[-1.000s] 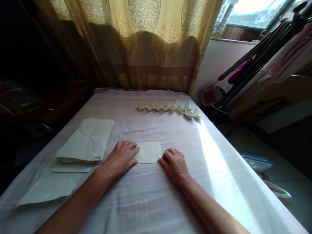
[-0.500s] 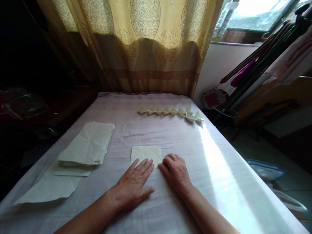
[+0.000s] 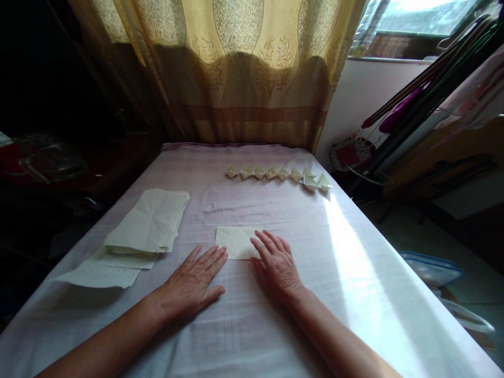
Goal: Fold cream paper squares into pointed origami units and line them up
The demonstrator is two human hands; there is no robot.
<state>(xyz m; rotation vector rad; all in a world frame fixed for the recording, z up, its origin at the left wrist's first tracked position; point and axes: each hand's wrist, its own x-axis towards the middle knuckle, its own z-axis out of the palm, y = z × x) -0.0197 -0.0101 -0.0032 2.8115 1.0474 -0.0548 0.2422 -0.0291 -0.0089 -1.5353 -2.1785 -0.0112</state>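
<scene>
A folded sheet of pale paper [image 3: 238, 243] lies flat on the cloth-covered table, between my two hands. My left hand [image 3: 197, 281] rests palm down with its fingers stretched out, the fingertips at the paper's lower left corner. Over the paper's right end is my right hand [image 3: 277, 265], fingers loosely bent and apart; it covers that end. Neither hand grips anything. To the left sits a stack of creased pale paper sheets [image 3: 147, 223], with looser sheets sticking out beneath it.
Several small folded paper shapes [image 3: 258, 171] stand in a row toward the far right of the table [image 3: 189, 178]. A patterned curtain [image 3: 240, 79] hangs behind the far edge. Beyond the right edge, a plastic container [image 3: 431, 270] is down low.
My left hand has slid left to the paper's corner. My right hand has opened from bent fingers and moved onto the paper's right side. The whole view has shifted slightly.
</scene>
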